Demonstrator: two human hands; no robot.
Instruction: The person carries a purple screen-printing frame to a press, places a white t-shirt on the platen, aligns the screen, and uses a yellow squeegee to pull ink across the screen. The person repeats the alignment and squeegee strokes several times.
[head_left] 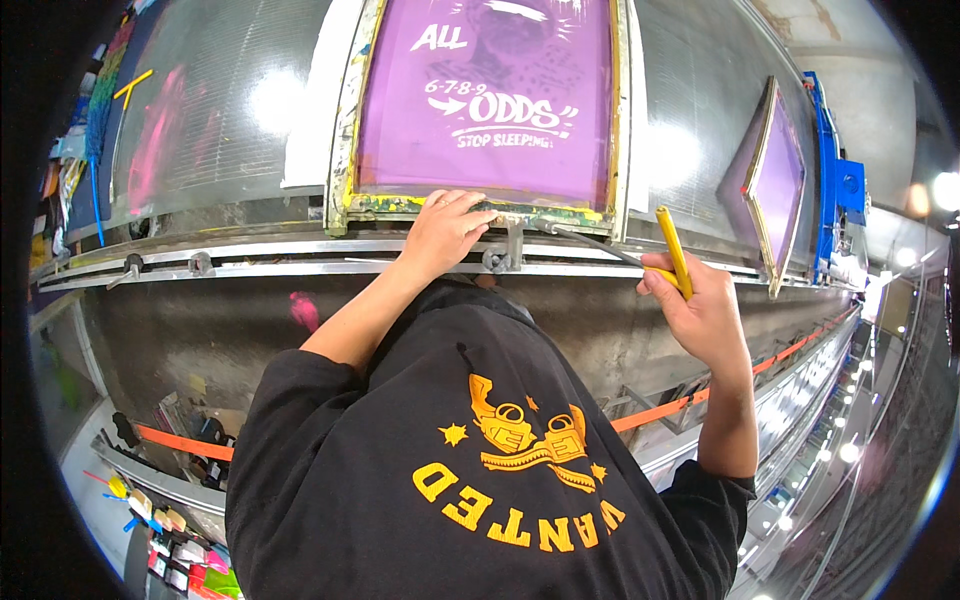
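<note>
A screen printing frame (345, 190) with purple mesh and pale lettering lies on the long table ahead of me, its near edge smeared with green and yellow ink. My left hand (450, 230) bends its fingers over that near edge, left of a metal bracket (515, 245) with a knob. My right hand (700, 305) grips a T-handle hex key (670, 240) by its yellow crossbar. The key's dark shaft points left, and its tip meets the frame's near edge close to the bracket; exactly what it touches there is too small to tell.
A metal rail (330, 262) with clamps runs along the table's near side. Another purple-mesh frame (780, 185) stands tilted at right, beside a blue machine part (840, 190). A second yellow T-handle tool (135, 85) lies at far left. Pink ink (155, 140) stains the table.
</note>
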